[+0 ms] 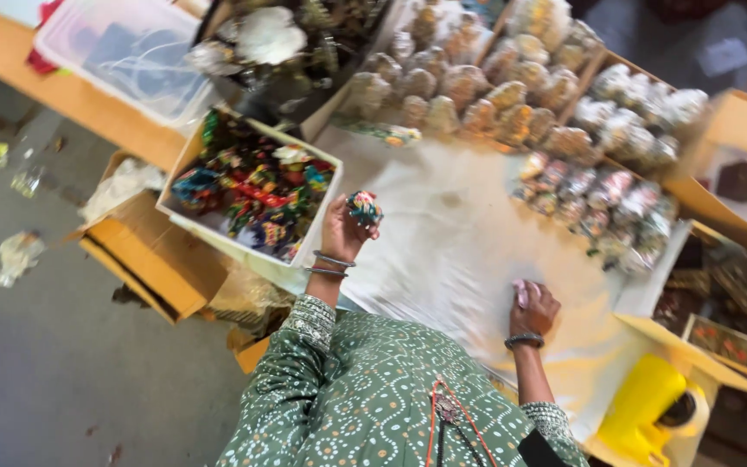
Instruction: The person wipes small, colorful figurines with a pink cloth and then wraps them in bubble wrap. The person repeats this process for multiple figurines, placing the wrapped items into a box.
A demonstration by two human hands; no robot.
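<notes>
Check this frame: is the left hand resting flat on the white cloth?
No, the left hand is raised above the white cloth, gripping a small multicoloured ornament beside the box of colourful trinkets.

matt white cloth (443, 251) — glossy yellow plastic jug (641, 406)

multicoloured small trinket (363, 207) | held raised | beside box of similar colourful pieces (252, 186)
</notes>
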